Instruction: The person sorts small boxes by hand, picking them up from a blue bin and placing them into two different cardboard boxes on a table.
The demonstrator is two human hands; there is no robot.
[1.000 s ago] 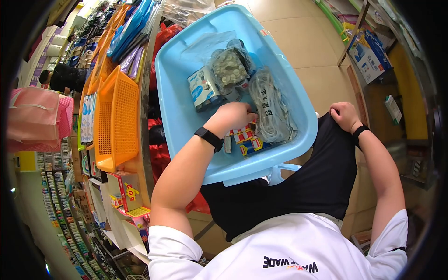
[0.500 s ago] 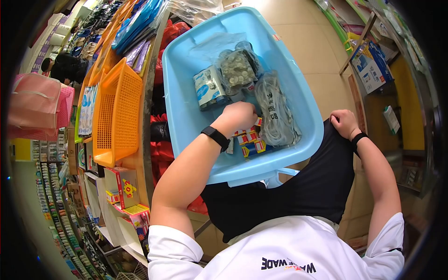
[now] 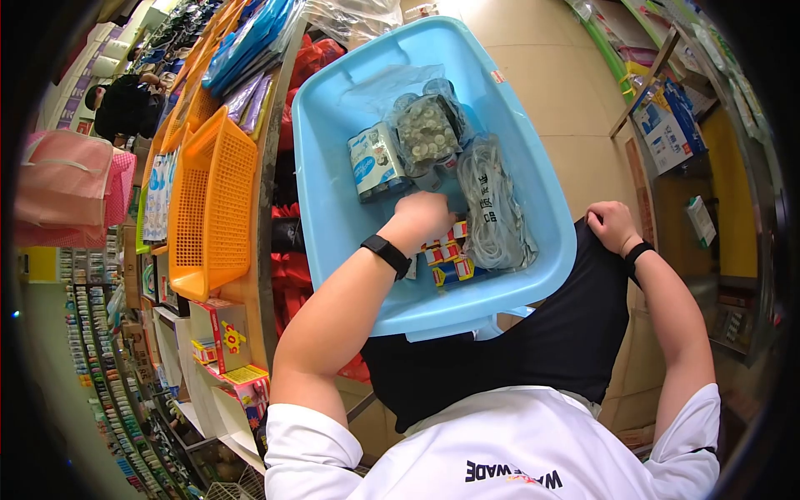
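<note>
My left hand (image 3: 422,220), a black watch on its wrist, reaches down into a light blue plastic tub (image 3: 333,287). Its fingers are curled under, and whatever they grip is hidden. Right beside it lie small red, yellow and blue boxes (image 3: 450,258). A bag of clear coiled tubing or cord (image 3: 493,208) with dark printing lies to their right. Farther in are a bag of small pale round pieces (image 3: 429,129) and a blue-and-white pack (image 3: 375,162). My right hand (image 3: 612,227) rests, fingers bent in, on the knee of my black trousers (image 3: 583,292).
On the left, a shelf holds an orange basket (image 3: 208,200), a box marked 502 (image 3: 232,337) and bagged goods. Red plastic bags (image 3: 317,58) are wedged between shelf and tub. At right stands another shelf with a blue-and-white box (image 3: 667,137). Another person (image 3: 129,104) is far left.
The tub and its contents sit slightly lower in view. My left hand has shifted a little down and left among the same items. My right hand stays on the knee.
</note>
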